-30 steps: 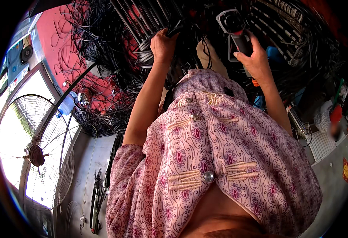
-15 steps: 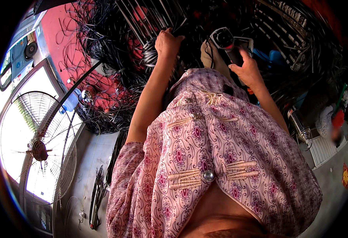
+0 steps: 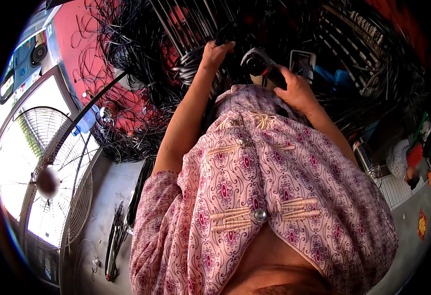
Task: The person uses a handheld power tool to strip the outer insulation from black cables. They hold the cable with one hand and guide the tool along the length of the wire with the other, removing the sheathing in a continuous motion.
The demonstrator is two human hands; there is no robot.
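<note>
My right hand (image 3: 295, 91) is closed around the dark handle of a pistol-shaped power tool (image 3: 256, 62) with a grey, rounded head. The tool's head is turned leftward, toward my other hand, and its exact kind is hard to make out. My left hand (image 3: 216, 55) rests at the edge of a frame of dark rods (image 3: 172, 25), beside a bundle of grey wrapped strips (image 3: 192, 66). Its fingers are bent and mostly hidden, so what they grip does not show. Deep shadow covers the space between my hands.
Tangled black strips (image 3: 119, 46) spread over the red floor covering (image 3: 68, 37) at left. A standing fan (image 3: 48, 183) is at far left. A light-edged rectangular frame (image 3: 314, 64), a blue item (image 3: 342, 78) and a dark banded woven piece (image 3: 345, 44) are at right.
My right hand has brought the power tool leftward and a little down, nearer my left hand. My left hand has shifted slightly right along the rod frame.
</note>
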